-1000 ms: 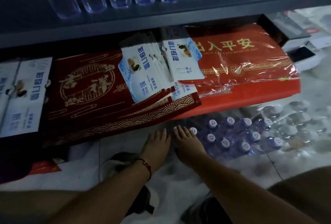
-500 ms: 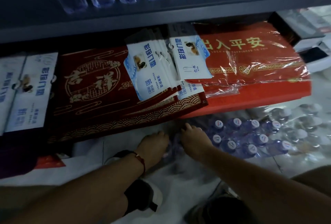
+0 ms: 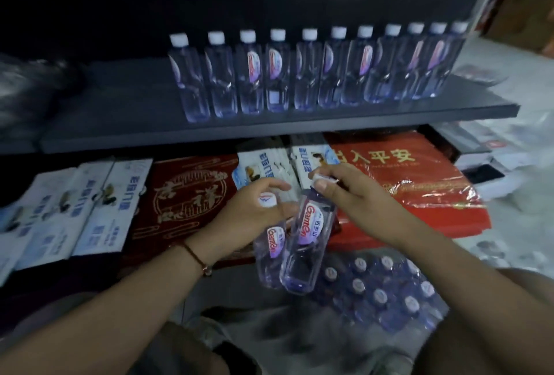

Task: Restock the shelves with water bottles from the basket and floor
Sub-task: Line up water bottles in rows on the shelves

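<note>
Half a second ago both hands were down at the wrapped pack of bottles (image 3: 386,293) on the floor; now each one has lifted a bottle, so two are ready for the shelf (image 3: 269,128). The left hand (image 3: 251,212) grips one Ganten bottle (image 3: 272,254) around its neck, the right hand (image 3: 350,194) pinches the other bottle (image 3: 308,242) at its cap, below the row of standing bottles (image 3: 314,71)

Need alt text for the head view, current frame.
Left hand and right hand each grip a clear plastic water bottle by its neck, left-hand bottle beside right-hand bottle, below a dark shelf holding a row of matching bottles.
</note>
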The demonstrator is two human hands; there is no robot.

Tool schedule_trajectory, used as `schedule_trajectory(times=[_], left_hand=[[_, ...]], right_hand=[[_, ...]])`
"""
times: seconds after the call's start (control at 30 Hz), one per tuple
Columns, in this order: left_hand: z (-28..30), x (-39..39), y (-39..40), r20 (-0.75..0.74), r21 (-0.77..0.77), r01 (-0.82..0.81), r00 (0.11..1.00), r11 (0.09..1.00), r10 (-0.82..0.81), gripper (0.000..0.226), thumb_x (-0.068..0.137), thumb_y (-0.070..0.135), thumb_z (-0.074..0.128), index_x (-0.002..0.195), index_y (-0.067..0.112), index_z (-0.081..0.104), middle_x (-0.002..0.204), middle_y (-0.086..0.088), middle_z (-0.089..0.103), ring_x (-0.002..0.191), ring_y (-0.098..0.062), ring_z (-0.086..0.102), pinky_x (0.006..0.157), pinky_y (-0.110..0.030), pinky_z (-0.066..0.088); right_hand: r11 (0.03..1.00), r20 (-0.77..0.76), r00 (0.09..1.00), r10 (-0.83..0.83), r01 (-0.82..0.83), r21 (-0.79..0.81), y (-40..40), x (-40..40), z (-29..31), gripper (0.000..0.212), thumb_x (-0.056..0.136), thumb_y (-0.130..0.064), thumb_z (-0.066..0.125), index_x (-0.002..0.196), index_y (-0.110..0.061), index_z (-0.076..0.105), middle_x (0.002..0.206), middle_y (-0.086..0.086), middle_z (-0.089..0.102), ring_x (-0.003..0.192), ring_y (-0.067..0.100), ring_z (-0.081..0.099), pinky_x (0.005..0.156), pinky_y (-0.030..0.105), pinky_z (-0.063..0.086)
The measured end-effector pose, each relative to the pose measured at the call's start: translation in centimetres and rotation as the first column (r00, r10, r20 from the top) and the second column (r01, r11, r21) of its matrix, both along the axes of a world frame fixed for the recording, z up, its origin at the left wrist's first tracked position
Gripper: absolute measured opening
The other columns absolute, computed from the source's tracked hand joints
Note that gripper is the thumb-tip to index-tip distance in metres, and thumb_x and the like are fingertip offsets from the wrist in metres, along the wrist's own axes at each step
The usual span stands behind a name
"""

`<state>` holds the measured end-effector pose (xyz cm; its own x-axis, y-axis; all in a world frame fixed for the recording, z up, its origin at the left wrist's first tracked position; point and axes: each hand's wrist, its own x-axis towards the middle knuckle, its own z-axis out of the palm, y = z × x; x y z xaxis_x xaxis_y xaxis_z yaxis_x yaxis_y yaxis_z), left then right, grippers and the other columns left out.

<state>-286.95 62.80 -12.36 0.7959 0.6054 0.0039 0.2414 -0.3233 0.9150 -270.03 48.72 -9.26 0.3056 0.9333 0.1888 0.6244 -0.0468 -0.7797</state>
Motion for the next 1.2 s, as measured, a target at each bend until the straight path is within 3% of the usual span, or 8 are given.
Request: schedule_trajectory(times=[0.2,0.33,0.47,0.6,0.73,0.83,0.97,1.2], left_hand=[[4.6,1.3,-1.5,-0.02,0.005,0.168,0.986,0.986,-0.168,0.029,0.083,0.038,0.08,0.109,0.025,0.075,0.103,0.009,0.078,0.099,-0.007,0.072,0.087,-0.027,0.056],[5.5,2.1,-1.3,0.127,-0.164,0.06,0.991,0.985,-0.039,0.036,0.078,0.038,0.084,0.107,0.017,0.076,0.101,-0.003,0.079,0.096,-0.021,0.075,0.091,-0.04,0.058],[5.9,2.1,-0.1,0.218,-0.346,-0.004,0.972,0.938,0.085,0.041,0.071,0.038,0.083,0.102,0.012,0.077,0.1,-0.013,0.078,0.093,-0.03,0.075,0.087,-0.041,0.058],[6.8,1.9,1.2,0.26,-0.404,-0.132,0.932,0.905,0.253,0.04,0.066,0.043,0.09,0.093,0.017,0.075,0.088,-0.005,0.077,0.08,-0.022,0.074,0.075,-0.037,0.06],[8.9,0.8,2.5,0.354,-0.55,-0.166,0.841,0.818,0.409,0.037,0.064,0.037,0.079,0.088,0.013,0.062,0.066,-0.003,0.066,0.054,-0.018,0.064,0.051,-0.027,0.054],[9.0,0.3,2.6,0.412,-0.469,-0.236,0.794,0.851,0.447,0.052,0.062,0.047,0.08,0.1,0.017,0.061,0.082,-0.005,0.07,0.067,-0.021,0.069,0.06,-0.032,0.057],[7.8,-1.6,3.8,0.342,-0.37,-0.114,0.906,0.922,0.25,0.081,0.058,0.053,0.087,0.127,0.04,0.046,0.122,0.003,0.067,0.109,-0.018,0.069,0.093,-0.042,0.056],[6.5,-5.5,6.4,0.15,-0.242,-0.206,0.958,0.948,0.246,0.054,0.084,0.019,0.081,0.125,0.035,0.049,0.109,0.013,0.073,0.089,0.003,0.071,0.065,-0.019,0.055]], right_hand=[[0.985,-0.017,0.998,-0.065,0.067,0.159,1.0,-0.6,3.0,0.027,0.093,-0.04,0.059,0.119,-0.031,0.06,0.11,-0.001,0.056,0.098,-0.003,0.056,0.088,0.011,0.043],[0.998,-0.407,0.913,0.028,-0.003,0.061,-0.1,0.5,3.1,0.077,0.076,-0.065,0.068,0.144,-0.043,0.039,0.126,-0.017,0.056,0.106,-0.006,0.06,0.077,0.012,0.053],[0.989,-0.591,0.807,0.006,-0.09,-0.113,0.2,-0.5,-0.8,0.054,0.065,-0.018,0.086,0.114,-0.027,0.063,0.11,0.005,0.073,0.095,0.014,0.071,0.08,0.027,0.056],[0.988,-0.866,0.501,-0.003,-0.133,-0.081,0.8,-0.9,-1.1,0.05,0.056,-0.007,0.081,0.105,-0.012,0.074,0.113,0.021,0.071,0.097,0.031,0.07,0.088,0.045,0.055],[0.962,-0.946,0.324,0.009,-0.262,-0.081,1.2,-2.4,-1.2,0.086,0.05,-0.009,0.088,0.13,-0.007,0.058,0.124,0.027,0.064,0.106,0.041,0.066,0.09,0.056,0.053],[0.966,-0.967,0.24,0.087,-0.258,0.023,2.4,-4.5,-0.7,0.072,0.059,-0.008,0.081,0.129,-0.005,0.062,0.128,0.028,0.062,0.115,0.043,0.062,0.106,0.06,0.042],[0.969,-0.98,0.104,0.169,-0.2,0.146,4.4,-5.3,0.2,0.067,0.068,-0.01,0.074,0.134,-0.007,0.059,0.135,0.026,0.058,0.127,0.044,0.054,0.112,0.064,0.031],[0.983,-0.888,0.448,0.104,-0.181,0.023,8.7,-7.0,2.3,0.041,0.071,-0.019,0.072,0.111,-0.013,0.074,0.119,0.02,0.07,0.11,0.037,0.066,0.103,0.054,0.044]])
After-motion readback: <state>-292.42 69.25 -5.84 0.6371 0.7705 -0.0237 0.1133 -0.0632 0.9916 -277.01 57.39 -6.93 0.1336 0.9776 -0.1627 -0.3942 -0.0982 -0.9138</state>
